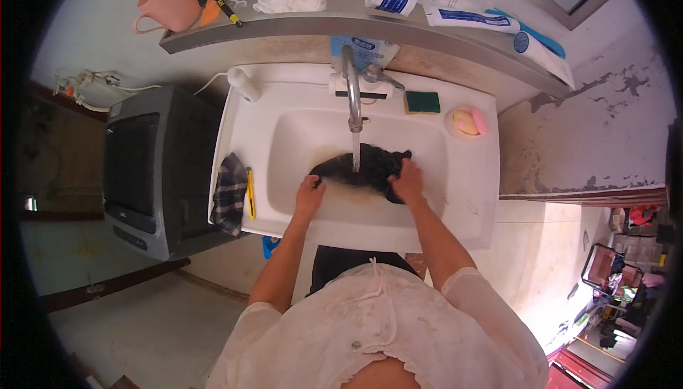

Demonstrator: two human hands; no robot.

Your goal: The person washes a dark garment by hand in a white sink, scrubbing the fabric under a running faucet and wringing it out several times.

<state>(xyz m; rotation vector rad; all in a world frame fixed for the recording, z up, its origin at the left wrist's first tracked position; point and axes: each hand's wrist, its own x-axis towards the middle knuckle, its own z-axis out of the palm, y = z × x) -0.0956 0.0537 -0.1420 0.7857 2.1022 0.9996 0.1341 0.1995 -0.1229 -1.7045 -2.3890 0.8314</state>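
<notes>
A wet black cloth (359, 166) lies spread in the white sink basin (288, 133), with a stream of water from the metal tap (353, 97) falling onto its middle. Its exact kind cannot be made out. My left hand (311, 194) pinches the cloth's left end. At the opposite end, my right hand (407, 181) grips the bunched right edge, its fingers partly hidden. Brownish water shows around the fabric.
On the sink's rim sit a green scouring sponge (422, 102), a soap dish (467, 123), a white bottle (243, 84), a yellow box cutter (250, 193) and a plaid cloth (230, 193). Above runs a shelf (299, 28) with toothpaste tubes and a pink mug (169, 1). A grey appliance (160, 168) stands left.
</notes>
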